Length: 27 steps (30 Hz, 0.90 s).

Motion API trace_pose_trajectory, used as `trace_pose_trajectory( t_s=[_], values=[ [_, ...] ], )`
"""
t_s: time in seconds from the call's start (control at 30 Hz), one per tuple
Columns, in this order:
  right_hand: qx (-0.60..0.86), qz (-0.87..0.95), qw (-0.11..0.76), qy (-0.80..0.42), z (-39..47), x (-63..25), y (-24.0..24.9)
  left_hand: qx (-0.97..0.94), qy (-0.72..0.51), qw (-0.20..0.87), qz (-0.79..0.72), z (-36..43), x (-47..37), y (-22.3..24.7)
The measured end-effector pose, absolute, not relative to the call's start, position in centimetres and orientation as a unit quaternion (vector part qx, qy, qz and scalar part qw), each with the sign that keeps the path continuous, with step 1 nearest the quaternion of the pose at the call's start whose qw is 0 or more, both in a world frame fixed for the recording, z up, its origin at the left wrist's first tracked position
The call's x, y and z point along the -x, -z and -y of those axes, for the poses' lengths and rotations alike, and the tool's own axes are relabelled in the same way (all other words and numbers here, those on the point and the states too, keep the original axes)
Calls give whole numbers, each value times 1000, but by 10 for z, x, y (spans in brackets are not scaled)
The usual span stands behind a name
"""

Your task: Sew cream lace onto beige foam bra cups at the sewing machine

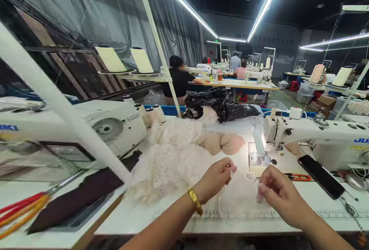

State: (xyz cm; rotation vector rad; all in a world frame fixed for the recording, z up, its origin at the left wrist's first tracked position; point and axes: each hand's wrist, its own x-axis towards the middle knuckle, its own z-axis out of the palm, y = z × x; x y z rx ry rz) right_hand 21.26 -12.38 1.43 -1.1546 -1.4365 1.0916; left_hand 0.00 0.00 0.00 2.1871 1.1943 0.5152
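Observation:
A piece of sheer white fabric [238, 196] is stretched loosely between my hands above the white sewing table [138, 219]. My left hand [216, 179], with a gold bracelet [195, 201] at the wrist, pinches its upper left edge. Closed at the fingertips, my right hand [284, 198] grips the right edge. Just beyond the fabric is the lit needle area of a sewing machine [311, 130]. Beige pleated cups [221, 143] lie behind my left hand, and a heap of cream lace fabric [173, 165] spreads to its left.
Orange-handled thread snips [298, 177] and a black phone [321, 176] lie right of my right hand. A slanted white post [66, 104] and a second sewing machine [112, 127] stand left. Black plastic bags [219, 105] sit at the back; a person [177, 80] works beyond.

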Motion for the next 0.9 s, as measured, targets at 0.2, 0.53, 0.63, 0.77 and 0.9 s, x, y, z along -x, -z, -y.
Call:
trace_pose_trajectory(
  t_s=[0.2, 0.53, 0.63, 0.77, 0.9],
  values=[
    [540, 521, 455, -481, 67, -221, 19, -818, -250, 170, -489, -63, -13, -24],
    [529, 523, 471, -474, 52, -236, 51, -819, -156, 122, -538, -109, -29, -36],
    [525, 517, 477, -480, 51, -236, 50, -810, -180, 135, -542, -107, -31, -44],
    [521, 503, 483, -492, 51, -237, 48, -798, -221, 153, -539, -83, -24, -58],
    [508, 496, 489, -506, 54, -237, 41, -794, -251, 287, -473, -33, -9, -57]
  ],
)
